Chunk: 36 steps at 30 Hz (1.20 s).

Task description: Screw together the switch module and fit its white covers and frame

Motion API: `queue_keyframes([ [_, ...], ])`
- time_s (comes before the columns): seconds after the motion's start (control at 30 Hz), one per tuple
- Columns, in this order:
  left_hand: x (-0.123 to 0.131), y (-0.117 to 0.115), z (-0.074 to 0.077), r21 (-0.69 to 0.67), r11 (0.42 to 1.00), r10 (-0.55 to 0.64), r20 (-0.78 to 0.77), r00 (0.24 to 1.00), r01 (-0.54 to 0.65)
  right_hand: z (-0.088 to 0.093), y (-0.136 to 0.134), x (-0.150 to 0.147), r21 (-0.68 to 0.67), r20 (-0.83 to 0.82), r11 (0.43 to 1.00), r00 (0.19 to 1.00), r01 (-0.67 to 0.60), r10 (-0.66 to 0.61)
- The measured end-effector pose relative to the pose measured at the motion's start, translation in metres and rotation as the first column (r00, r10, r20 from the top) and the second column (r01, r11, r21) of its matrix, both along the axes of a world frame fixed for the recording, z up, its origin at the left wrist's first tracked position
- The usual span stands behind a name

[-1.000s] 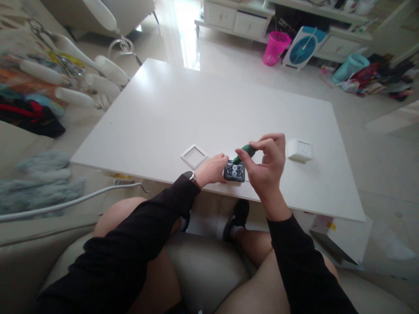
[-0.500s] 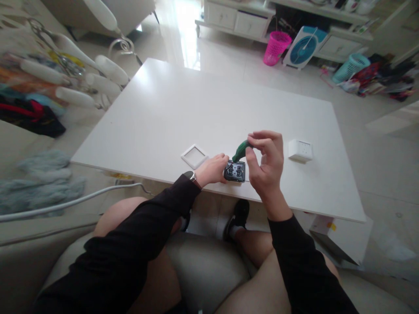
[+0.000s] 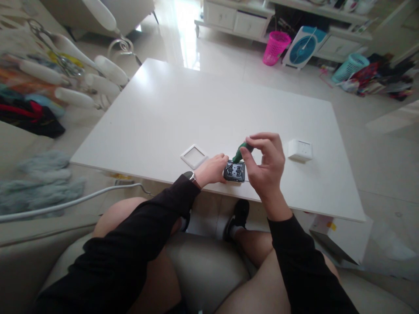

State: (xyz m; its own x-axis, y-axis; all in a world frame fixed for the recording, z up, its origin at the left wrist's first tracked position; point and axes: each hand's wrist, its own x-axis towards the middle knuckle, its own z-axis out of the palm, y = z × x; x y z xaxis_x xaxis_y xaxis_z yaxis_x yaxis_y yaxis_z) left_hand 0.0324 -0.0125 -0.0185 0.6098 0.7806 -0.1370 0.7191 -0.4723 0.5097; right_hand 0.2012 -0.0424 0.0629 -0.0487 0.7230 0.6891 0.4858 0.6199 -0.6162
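Near the front edge of the white table lies a wall socket (image 3: 235, 172) with its dark inner part facing up. My left hand (image 3: 213, 168) grips the socket's left side, its fingers closed around that edge. A green-handled screwdriver (image 3: 240, 153) is pinched by the handle in the fingers of my right hand (image 3: 266, 163). It leans over the socket, and its tip meets the socket's upper left area. Just left of my left hand rests a square white cover frame (image 3: 194, 156). To the right of my right hand stands a white boxed wall socket (image 3: 300, 150).
The white table (image 3: 209, 104) spreads out in front of me. Beyond it on the floor stand a pink basket (image 3: 276, 48), a blue and white fan (image 3: 303, 47) and a teal basket (image 3: 350, 68). A white cable (image 3: 81, 199) curves in at the left.
The fingers of my right hand have shifted slightly on the screwdriver handle, the thumb moving left along it. My left hand and the socket stay in place.
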Motion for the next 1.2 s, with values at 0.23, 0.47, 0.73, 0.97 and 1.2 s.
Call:
queue_keyframes([
  [0.23,0.0001,0.0005,-0.0008,-0.008,1.0,-0.001,-0.004,1.0,0.001,0.0003,0.0005,0.0,-0.009,0.0,1.0,1.0,0.014,-0.014],
  [0.47,0.0007,0.0002,0.0004,0.004,1.0,0.0,-0.019,1.0,0.0,-0.0004,0.001,-0.0002,0.035,0.011,0.993,0.993,0.113,-0.113],
  [0.73,0.0008,-0.0003,0.0014,-0.004,1.0,0.004,-0.042,0.999,-0.004,0.0008,0.001,0.0012,-0.008,0.02,0.999,0.999,0.051,-0.05],
  [0.97,0.0003,-0.0013,0.0029,-0.009,1.0,0.009,-0.01,1.0,-0.009,-0.0003,0.0003,0.0,-0.079,-0.051,0.995,0.997,-0.063,0.059],
  [1.2,-0.0005,0.0,-0.0007,-0.004,1.0,-0.006,0.044,0.999,0.006,0.0006,0.0021,-0.001,-0.033,-0.026,0.999,1.0,0.008,-0.009],
])
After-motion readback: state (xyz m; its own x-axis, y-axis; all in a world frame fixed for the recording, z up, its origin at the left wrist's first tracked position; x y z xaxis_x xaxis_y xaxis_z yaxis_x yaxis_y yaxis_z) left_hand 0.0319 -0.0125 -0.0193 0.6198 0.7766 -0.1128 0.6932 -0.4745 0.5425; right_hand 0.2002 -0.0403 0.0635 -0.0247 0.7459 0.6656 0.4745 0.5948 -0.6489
